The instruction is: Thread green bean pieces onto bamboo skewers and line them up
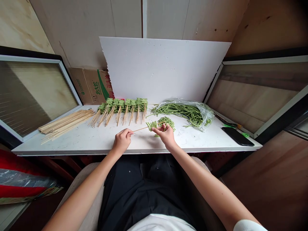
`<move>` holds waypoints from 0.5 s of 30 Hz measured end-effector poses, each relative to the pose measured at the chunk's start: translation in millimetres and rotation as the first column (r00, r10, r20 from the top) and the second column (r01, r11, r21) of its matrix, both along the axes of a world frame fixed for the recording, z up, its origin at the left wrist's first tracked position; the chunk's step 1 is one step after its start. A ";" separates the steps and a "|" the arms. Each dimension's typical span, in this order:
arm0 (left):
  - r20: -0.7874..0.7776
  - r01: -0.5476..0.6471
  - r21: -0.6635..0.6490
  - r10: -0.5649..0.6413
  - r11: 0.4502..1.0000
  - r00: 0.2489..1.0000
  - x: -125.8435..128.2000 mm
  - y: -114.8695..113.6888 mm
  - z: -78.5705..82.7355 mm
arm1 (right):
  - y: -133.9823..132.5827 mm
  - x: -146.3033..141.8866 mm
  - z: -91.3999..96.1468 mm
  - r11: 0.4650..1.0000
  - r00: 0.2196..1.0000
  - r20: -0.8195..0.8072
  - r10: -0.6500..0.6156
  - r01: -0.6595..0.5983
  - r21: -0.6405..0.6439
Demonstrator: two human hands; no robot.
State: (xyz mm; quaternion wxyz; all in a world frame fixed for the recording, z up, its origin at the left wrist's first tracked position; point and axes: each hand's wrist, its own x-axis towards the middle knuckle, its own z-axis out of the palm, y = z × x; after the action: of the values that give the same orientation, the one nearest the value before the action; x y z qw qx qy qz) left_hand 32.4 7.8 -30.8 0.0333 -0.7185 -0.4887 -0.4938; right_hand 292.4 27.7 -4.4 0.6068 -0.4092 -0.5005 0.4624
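Observation:
My left hand [122, 139] is closed in a pinch on the blunt end of a bamboo skewer [141, 128] held over the white table [96, 141]. Short green bean pieces [151, 125] are threaded near the skewer's tip. My right hand [165, 134] is closed on a bean piece at that tip. Just behind my right hand lies a small pile of cut bean pieces [167, 121].
A row of finished bean skewers [122, 107] lies at the back. Bare bamboo skewers [66, 123] are heaped at the left. A plastic bag of long green beans [190, 113] sits at the right, with a black phone [237, 136] and green-handled scissors [231, 124] beyond. A white board [163, 67] leans behind.

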 end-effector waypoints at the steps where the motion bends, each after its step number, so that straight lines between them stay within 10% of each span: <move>1: 0.001 0.001 -0.006 -0.001 1.000 1.000 0.3 0.1 -0.4 | -0.5 0.1 -0.2 1.000 1.000 0.010 -0.021 0.021 0.008; 8: 0.024 -0.014 -0.018 0.014 1.000 1.000 0.0 0.9 -1.4 | -0.3 0.0 -2.2 0.993 0.992 0.097 -0.086 0.077 0.091; 15: 0.083 -0.056 -0.056 0.060 0.997 0.995 -7.9 5.2 -2.2 | 23.0 19.5 0.1 0.990 0.990 -0.115 0.083 -0.095 -0.105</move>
State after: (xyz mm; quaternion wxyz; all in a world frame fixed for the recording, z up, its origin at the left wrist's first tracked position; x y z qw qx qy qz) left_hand 24.4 13.0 -33.0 0.0078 -0.6830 -0.5233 -0.5095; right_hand 311.9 50.7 -4.4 0.5887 -0.3931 -0.4576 0.5380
